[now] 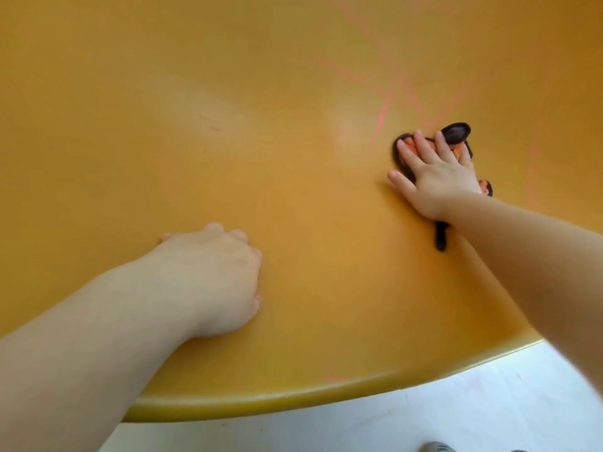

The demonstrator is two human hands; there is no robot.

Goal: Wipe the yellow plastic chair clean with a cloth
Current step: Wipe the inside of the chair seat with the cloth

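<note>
The yellow plastic chair (293, 158) fills nearly the whole view, its rounded front edge running along the bottom. Faint pink lines cross its surface at the upper right. A small orange cloth with dark brown edging (455, 133) lies on the seat at the right. My right hand (434, 172) presses flat on the cloth with straight, spread fingers, and covers most of it. My left hand (218, 275) rests on the seat at the lower left with its fingers curled under, holding nothing.
Below the seat's front edge lies a pale floor (424, 415). The toe of a grey shoe (437, 446) shows at the bottom right.
</note>
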